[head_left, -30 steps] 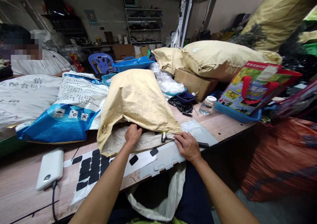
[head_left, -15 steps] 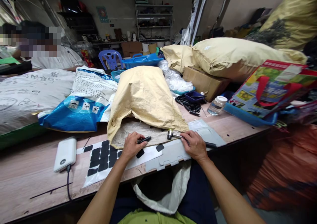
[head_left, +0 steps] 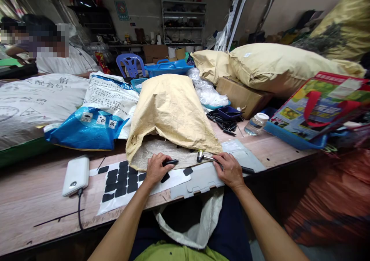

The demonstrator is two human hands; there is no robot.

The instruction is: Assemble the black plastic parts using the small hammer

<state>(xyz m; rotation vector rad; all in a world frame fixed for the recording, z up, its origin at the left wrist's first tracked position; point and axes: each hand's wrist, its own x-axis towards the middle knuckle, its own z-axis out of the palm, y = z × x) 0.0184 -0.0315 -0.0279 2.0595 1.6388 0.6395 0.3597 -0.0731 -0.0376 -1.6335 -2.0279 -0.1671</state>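
My left hand is closed on a short black rod-shaped piece, which sticks out to the right past the fingers. My right hand grips a small hammer by its shaft; its head points left and the black handle end shows beyond the hand. Both hands rest at the mouth of a yellow woven sack, whose whitish inside lies open on the table. Beneath them are a grey flattened sheet and a white sheet with rows of black rounded squares.
Left of the hands lies a white power bank with a cable. Behind it are a blue-and-white sack and a white sack. To the right are black pieces, a jar and a blue tray. Another person sits at the far left.
The view has shifted slightly. Both hands keep their hold on the black piece and the hammer, with almost no movement against the sack. The person at the left has moved a little.
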